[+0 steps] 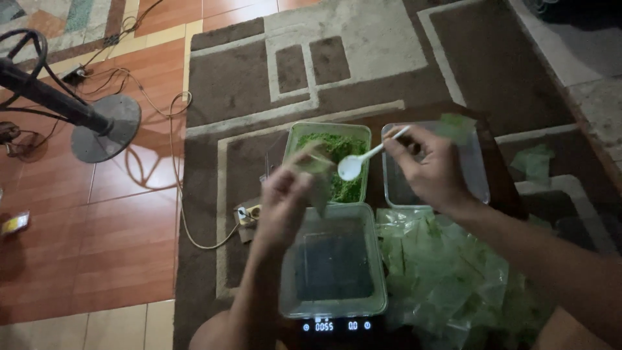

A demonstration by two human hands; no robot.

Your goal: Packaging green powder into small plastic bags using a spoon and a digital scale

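dim indoor light, soft motion blur

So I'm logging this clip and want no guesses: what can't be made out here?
- Small clear pouch: contents hidden by left hand, blurred.
- Black digital scale: mostly hidden under empty clear plastic tub, cut by bottom edge.
- Right hand with white plastic spoon hides the far tray's inside.

I see open carpet (259,84) beyond the green-filled tub (332,162) | bag pile (447,272) and clear tubs crowd its near side.
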